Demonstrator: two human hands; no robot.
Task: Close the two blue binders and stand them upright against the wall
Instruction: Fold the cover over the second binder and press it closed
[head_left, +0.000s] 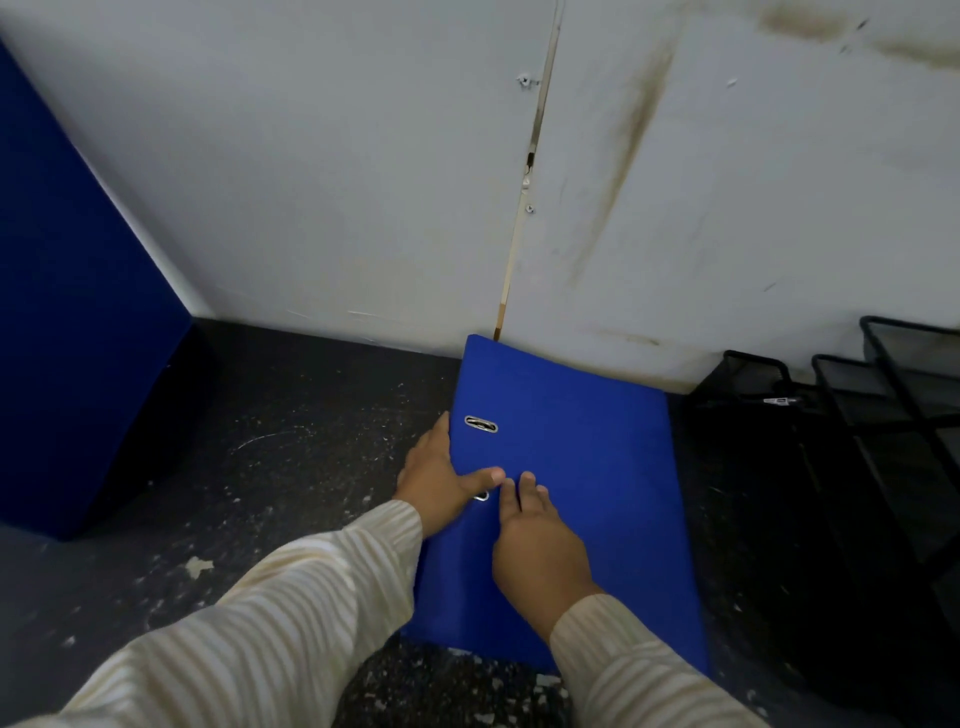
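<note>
One blue binder (582, 467) lies beneath my flat right grip (535, 545), left grip (431, 480) clasping its spine; upended carelessly, it could flop open.

- No word, brand, number or sign could be read anywhere in the view;
- the blue binder (571, 467) carried no legible mark on its cover;
- a small pale tag (777, 400) on the black wire tray (748, 356) was too small and blurred to make out.
</note>
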